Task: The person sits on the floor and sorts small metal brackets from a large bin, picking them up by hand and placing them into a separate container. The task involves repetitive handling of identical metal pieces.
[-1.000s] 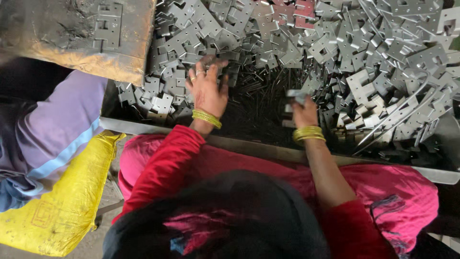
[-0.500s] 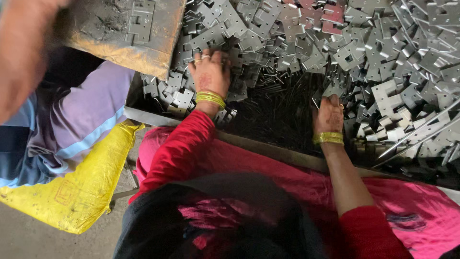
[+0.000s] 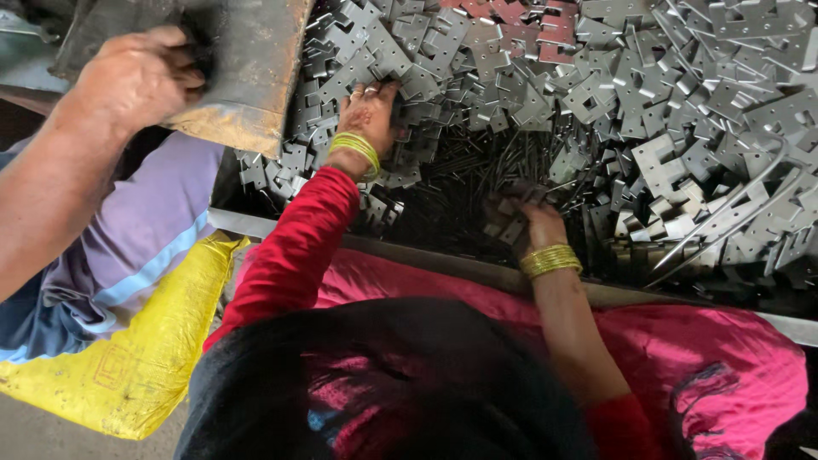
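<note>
Nearest the camera, a dark head of hair (image 3: 383,383) and a bright pink garment (image 3: 682,358) fill the bottom of the view, with a red sleeve (image 3: 294,247) running up from them on the left. Beside it, a yellow woven sack (image 3: 145,349) lies at the lower left, against a co-worker's lilac shirt (image 3: 153,221).

Past the garment, the grey metal rim (image 3: 426,255) of a bin is crossed by both forearms. Just inside this rim a dark hollow (image 3: 460,183) is seen between the hands, lined with thin rods; it is the only open room, being hemmed in by heaped parts on the left, right and far sides.

The right hand (image 3: 524,217), wearing yellow bangles (image 3: 550,260), is closed on a few small stamped metal brackets (image 3: 509,226) at the near edge of the hollow. The left hand (image 3: 368,111), with green-yellow bangles (image 3: 356,149), is laid flat with fingers spread on the pile of brackets (image 3: 648,94) further in, clamped on nothing. The hands are held well apart.

The bin is filled with grey notched brackets, a few reddish ones (image 3: 520,17) lying at the far side, and bent wire (image 3: 724,213) among those on the right.

At the far left, the co-worker's hand (image 3: 136,77) grips a worn brown tray (image 3: 239,68) tilted over the bin's corner.
</note>
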